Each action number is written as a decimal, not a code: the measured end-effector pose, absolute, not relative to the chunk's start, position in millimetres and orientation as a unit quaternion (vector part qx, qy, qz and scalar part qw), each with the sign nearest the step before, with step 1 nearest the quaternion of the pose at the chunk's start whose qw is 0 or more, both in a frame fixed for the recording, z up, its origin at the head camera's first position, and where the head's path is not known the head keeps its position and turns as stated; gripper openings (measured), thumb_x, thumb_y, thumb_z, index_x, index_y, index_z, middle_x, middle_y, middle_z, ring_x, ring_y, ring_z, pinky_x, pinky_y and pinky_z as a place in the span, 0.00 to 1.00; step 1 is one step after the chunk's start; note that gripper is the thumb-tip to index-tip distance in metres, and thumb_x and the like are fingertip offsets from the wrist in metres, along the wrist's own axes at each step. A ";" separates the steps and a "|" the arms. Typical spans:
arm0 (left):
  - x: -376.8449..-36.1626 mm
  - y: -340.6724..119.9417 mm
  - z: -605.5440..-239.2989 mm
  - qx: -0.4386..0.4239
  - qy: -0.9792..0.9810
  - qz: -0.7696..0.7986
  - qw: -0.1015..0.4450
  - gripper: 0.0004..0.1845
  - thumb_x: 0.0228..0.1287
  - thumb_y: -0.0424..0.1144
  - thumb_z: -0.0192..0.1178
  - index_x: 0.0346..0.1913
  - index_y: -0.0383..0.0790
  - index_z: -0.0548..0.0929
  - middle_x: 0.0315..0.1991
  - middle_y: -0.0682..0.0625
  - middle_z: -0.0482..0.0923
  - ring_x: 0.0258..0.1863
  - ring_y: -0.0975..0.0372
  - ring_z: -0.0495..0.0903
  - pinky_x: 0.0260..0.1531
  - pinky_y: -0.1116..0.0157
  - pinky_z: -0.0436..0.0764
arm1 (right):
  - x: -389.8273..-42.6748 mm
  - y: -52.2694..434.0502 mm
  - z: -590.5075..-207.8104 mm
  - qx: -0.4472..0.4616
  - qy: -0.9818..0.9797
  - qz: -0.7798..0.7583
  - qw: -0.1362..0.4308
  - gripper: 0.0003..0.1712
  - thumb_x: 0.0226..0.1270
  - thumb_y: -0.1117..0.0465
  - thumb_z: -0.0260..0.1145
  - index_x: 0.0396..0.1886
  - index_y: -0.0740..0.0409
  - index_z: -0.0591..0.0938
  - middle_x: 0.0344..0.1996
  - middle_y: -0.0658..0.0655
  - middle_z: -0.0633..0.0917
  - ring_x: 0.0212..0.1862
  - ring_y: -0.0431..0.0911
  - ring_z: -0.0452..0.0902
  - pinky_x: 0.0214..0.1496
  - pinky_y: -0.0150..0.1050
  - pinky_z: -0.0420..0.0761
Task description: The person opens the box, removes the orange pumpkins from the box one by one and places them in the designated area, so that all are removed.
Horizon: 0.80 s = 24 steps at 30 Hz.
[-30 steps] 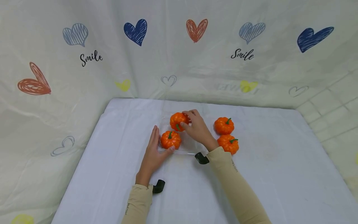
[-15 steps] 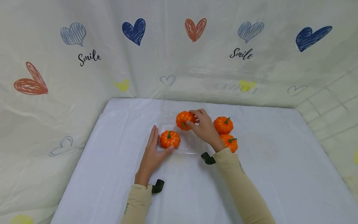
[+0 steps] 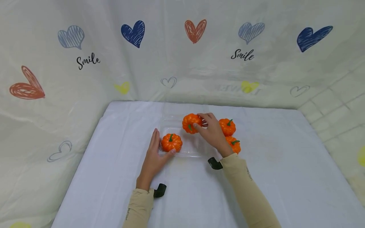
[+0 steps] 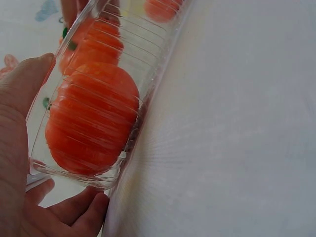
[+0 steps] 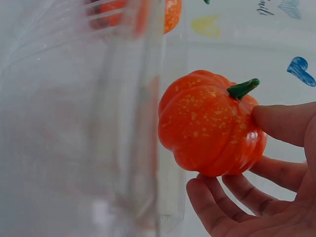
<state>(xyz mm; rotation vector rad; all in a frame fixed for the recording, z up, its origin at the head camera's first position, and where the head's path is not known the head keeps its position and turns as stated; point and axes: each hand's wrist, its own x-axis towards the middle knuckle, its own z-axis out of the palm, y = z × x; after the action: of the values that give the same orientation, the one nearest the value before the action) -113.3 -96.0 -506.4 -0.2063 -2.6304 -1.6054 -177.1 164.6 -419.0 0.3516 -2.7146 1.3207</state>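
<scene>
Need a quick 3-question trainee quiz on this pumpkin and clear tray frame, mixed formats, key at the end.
1. True or false: the right hand holds a small orange toy pumpkin with a green stem.
2. How many orange pumpkins sit on the white tablecloth outside the clear plastic tray? A) none B) two C) four
3. Fill in: the left hand rests against the tray's ___ side, by the pumpkin inside it.

Key: 1 true; 2 B; 3 left

Four pumpkins (image 3: 171, 142), seemingly one clear tray (image 3: 185, 152)
</scene>
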 end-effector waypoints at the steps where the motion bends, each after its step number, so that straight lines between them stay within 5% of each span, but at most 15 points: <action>1: -113.2 -96.0 -506.5 -0.067 -0.851 -0.520 0.027 0.61 0.65 0.66 0.70 0.88 0.42 0.48 0.88 0.58 0.38 0.81 0.50 0.62 0.76 0.49 0.66 | -176.7 166.2 -419.6 0.114 -0.891 0.436 0.053 0.28 0.77 0.58 0.71 0.71 0.66 0.79 0.58 0.65 0.77 0.57 0.58 0.79 0.62 0.53 0.84; 24: -112.3 -96.1 -506.9 -0.071 -0.846 -0.528 0.029 0.60 0.65 0.65 0.71 0.88 0.44 0.48 0.88 0.60 0.39 0.80 0.49 0.63 0.74 0.48 0.68 | -168.1 205.7 -415.4 0.083 -0.885 0.449 0.092 0.29 0.80 0.58 0.68 0.72 0.71 0.76 0.60 0.68 0.75 0.58 0.61 0.78 0.64 0.57 0.83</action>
<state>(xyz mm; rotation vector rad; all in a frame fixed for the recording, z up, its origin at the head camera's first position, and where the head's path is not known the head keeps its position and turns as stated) -112.3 -96.1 -506.9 -0.2181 -2.6098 -1.6286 -168.1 205.7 -415.4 0.2471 -2.6276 1.3338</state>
